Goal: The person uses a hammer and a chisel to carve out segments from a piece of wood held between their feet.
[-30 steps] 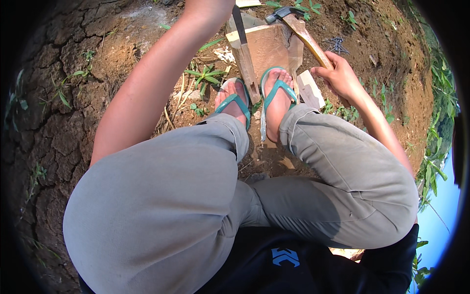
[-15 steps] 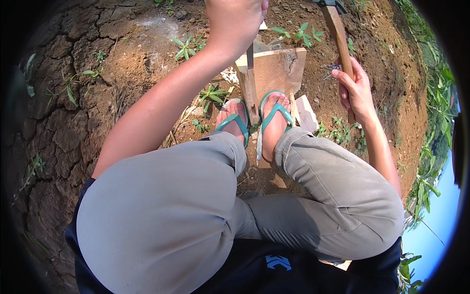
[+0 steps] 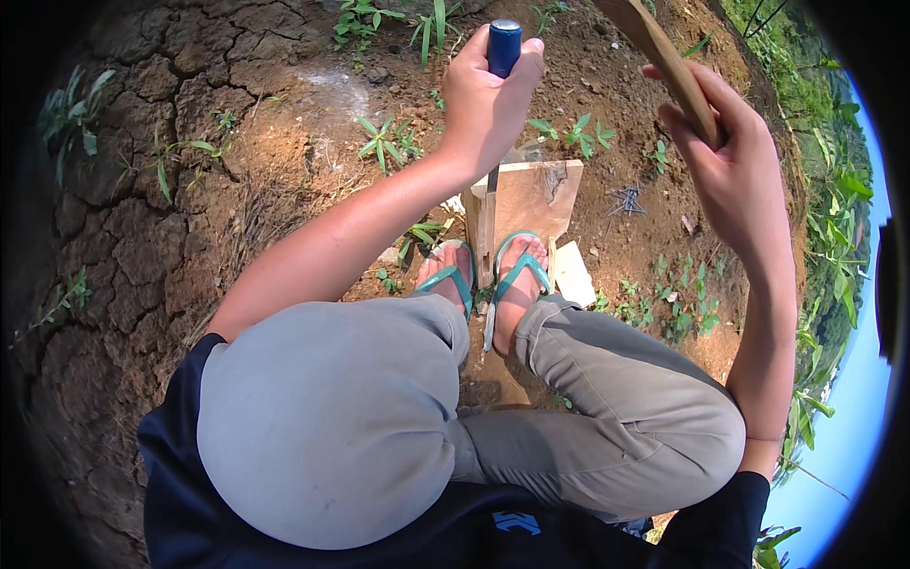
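Two hands gripping tools, both raised over plank (image 3: 536,194). Left hand (image 3: 488,95) clenching blue handle (image 3: 504,43) of chisel, blade running down from fist to plank edge. Right hand (image 3: 730,161) closing around wooden hammer handle (image 3: 664,57), head lying out of frame. Plank sitting below and between hands, pinned under feet in teal sandals (image 3: 517,275). Nails (image 3: 626,201) lying on soil below right hand, beside plank. Weeds (image 3: 384,142) growing left of left hand.

There are two hands (image 3: 488,100) (image 3: 735,166), two green sandals (image 3: 453,275) (image 3: 519,270), one blue tool handle (image 3: 503,45) upper centre, and one wooden handle (image 3: 664,57) upper right.
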{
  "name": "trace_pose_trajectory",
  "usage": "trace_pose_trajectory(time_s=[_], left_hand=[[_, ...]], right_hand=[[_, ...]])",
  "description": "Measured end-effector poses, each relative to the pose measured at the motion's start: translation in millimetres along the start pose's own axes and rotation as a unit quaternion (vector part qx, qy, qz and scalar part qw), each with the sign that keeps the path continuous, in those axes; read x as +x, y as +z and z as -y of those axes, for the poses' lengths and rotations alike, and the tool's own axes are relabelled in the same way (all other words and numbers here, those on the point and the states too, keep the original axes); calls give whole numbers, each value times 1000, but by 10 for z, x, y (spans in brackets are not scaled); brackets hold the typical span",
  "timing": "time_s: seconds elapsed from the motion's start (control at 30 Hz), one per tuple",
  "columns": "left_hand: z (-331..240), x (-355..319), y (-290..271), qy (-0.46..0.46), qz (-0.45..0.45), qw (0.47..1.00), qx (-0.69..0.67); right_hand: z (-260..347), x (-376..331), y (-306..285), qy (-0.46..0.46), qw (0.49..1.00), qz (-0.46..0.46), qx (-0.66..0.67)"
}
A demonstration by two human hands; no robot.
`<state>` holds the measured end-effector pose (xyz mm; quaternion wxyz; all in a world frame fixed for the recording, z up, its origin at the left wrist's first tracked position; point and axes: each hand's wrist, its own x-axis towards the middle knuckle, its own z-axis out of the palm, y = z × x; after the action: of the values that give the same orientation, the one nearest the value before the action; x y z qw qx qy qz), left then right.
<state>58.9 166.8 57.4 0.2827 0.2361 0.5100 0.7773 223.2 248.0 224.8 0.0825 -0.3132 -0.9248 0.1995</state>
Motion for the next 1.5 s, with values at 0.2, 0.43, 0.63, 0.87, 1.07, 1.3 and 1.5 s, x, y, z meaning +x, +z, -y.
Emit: trace_pose_trajectory(time_s=[0.2,0.43,0.63,0.87,1.07,1.3,1.5], left_hand=[[-147,-2,13,-11,1,999,49],[-79,17,-2,39,-7,996,83],[-40,15,-27,35,-3,991,126],[-12,12,-7,61,8,994,86],[10,81,-60,40,3,997,69],[52,123,-61,89,28,991,94],[87,52,-10,60,18,997,54]], right_hand=[[111,67,-61,35,998,6,-43],[-98,101,-33,-10,999,12,-42],[-20,129,65,12,998,-7,-55],[-70,138,96,17,998,-30,-44],[-14,171,27,68,993,3,-93],[-139,147,96,57,996,-10,-72],[-34,134,-10,71,990,32,-120]])
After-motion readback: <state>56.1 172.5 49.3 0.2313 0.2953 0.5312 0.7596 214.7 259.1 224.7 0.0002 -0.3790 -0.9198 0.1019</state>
